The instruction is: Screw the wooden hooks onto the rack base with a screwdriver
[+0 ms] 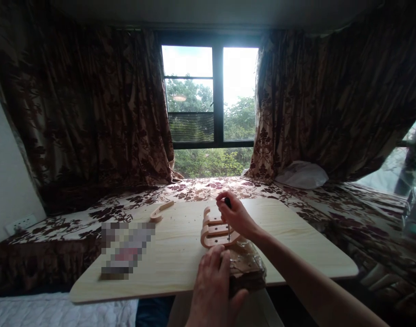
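My right hand is closed around the black handle of a screwdriver. Its thin shaft points down to the nearest of several curved wooden hooks, which lie side by side with dark holes along them. Under their near end sits a brown cardboard package wrapped in clear tape. My left hand grips the package's near left corner, fingers over the top and thumb at the front. Its fingertips come close to the nearest hook. Where the screwdriver tip meets the wood is too small to make out.
A separate curved wooden hook lies at the back left of the pale wooden table. Nearer is a blurred-out flat item. Behind the table, a ledge with flowered cloth runs below the window, with a white plastic bag on it.
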The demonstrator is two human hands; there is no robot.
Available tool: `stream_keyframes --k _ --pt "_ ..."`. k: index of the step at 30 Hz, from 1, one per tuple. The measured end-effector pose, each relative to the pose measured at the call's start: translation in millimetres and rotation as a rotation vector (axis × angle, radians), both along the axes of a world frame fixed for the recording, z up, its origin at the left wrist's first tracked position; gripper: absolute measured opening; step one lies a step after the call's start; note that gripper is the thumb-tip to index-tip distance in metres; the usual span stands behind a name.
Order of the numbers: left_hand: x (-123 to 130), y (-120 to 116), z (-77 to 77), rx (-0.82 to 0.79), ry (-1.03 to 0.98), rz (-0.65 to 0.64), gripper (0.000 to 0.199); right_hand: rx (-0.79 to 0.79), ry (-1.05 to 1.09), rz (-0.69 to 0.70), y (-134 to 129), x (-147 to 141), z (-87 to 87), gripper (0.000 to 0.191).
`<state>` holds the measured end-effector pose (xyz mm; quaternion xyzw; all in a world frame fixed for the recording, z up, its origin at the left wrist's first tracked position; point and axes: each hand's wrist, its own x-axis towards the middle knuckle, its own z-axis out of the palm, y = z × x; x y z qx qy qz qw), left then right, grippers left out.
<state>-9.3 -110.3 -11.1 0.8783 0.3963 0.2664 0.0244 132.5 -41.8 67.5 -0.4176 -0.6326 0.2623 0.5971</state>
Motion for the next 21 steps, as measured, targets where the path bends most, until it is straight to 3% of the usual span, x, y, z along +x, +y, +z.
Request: stream_keyframes --k 4,9,21 --pt "8 6 8.3 -0.101 0.084 0.023 0.069 -0.029 -0.029 0.090 2 3 6.9 0.019" --pt "31 11 23.6 -0.205 0.081 0.071 0.078 -0.032 -0.007 0.108 3 1 4.3 0.020" --pt "31 10 16.4 -0.216 -0.008 0.055 0.092 -0.035 0.099 0.088 12 5 -8.6 0.024"
